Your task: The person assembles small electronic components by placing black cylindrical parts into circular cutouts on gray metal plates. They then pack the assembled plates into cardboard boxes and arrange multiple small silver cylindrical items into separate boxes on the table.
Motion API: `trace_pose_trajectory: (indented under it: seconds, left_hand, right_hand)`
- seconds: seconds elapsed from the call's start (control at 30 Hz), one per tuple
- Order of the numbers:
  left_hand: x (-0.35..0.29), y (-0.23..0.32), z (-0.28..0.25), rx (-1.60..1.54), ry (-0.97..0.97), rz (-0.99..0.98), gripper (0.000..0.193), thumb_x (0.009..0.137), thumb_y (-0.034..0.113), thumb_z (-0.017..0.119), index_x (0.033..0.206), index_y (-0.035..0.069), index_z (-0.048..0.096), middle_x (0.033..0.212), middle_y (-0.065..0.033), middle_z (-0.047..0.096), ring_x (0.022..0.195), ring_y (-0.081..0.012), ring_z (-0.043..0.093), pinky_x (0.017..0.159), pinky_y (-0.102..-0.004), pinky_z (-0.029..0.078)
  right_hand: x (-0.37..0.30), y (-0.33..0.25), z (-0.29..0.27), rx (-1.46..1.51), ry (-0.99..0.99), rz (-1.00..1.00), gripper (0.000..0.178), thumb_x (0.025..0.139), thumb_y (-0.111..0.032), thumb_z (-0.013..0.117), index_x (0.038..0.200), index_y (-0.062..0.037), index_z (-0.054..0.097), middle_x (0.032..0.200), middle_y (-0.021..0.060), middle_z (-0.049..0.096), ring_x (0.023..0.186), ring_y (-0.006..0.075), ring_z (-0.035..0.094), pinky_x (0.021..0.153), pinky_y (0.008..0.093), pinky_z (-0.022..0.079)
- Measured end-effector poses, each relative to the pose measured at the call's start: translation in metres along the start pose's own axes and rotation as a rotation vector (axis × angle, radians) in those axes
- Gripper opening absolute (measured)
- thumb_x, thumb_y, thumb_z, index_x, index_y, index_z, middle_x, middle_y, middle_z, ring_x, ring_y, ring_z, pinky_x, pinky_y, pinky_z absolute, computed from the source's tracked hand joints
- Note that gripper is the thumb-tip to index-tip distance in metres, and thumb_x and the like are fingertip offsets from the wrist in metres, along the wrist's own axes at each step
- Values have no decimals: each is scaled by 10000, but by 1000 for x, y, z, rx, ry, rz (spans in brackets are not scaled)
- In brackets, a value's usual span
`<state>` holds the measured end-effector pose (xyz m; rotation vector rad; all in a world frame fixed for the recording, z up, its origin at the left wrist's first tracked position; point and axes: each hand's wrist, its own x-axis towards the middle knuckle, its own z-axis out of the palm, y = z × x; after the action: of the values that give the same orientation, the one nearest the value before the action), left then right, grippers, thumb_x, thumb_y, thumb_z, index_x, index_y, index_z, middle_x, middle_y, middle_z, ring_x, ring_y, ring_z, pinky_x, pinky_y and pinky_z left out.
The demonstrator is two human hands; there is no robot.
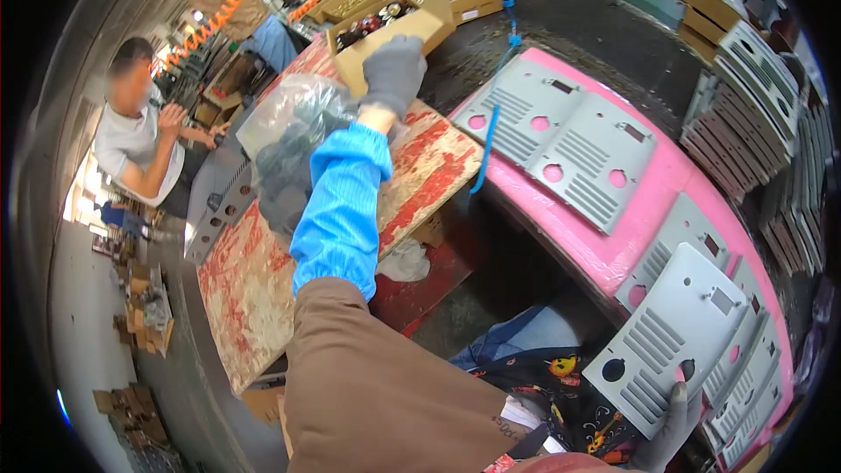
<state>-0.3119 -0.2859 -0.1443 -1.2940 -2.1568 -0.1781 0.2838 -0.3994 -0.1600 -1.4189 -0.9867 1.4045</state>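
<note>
My left hand (393,76), in a grey glove, reaches forward in a blue sleeve cover. Its fingers are curled against the near flap of an open cardboard box (368,57) that holds small dark and red parts. What lies inside the fingers is hidden. At the lower right my gloved right hand (673,434) grips the bottom edge of a grey slotted metal panel (692,308). That panel is tilted, with two round holes and rows of slots. A clear plastic bag (293,118) of dark parts lies beside my left forearm.
Under the bag is a worn red-and-cream board (254,315). Two similar panels (565,144) lie on a pink-covered table (679,180), with several more near its front right. Panel stacks (745,114) stand at the far right. A blue cord (491,144) hangs between the surfaces. Another person (140,136) works at the left.
</note>
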Motion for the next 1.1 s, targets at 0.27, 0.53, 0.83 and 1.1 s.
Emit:
trace_pose_trajectory:
  seconds: [0.27,0.53,0.83,1.1]
  left_hand:
    - [130,-59,-4,494,234,60,203,876,155,534,1014,56,645,893,-132,645,694,-220,624,576,-397,505]
    - [175,-100,31,97,635,-134,334,948,270,532,1230,100,588,1111,-99,653,989,-294,642,815,-469,536]
    - [103,-121,139,57,-817,-256,647,979,534,459,1496,146,439,1610,-117,307,1475,-328,303,1195,-442,261]
    - [101,3,26,-291,-625,199,533,915,491,540,1219,76,682,1235,-167,675,1142,-348,639,981,-426,484]
  right_hand:
    - [-3,-28,35,-162,-9,32,433,974,-152,568,1320,105,529,1204,195,632,1042,230,617,911,367,491]
    - [-16,-35,25,-159,-59,-58,433,971,-171,580,1296,113,542,1241,179,622,1106,239,592,982,379,446]
    - [-34,-42,22,-211,134,7,413,982,-152,574,1307,103,558,1278,146,613,1184,227,546,1051,367,394]
    - [-10,-44,43,-132,-50,-128,492,982,-260,522,1311,106,524,1245,153,613,1093,184,606,972,312,453]
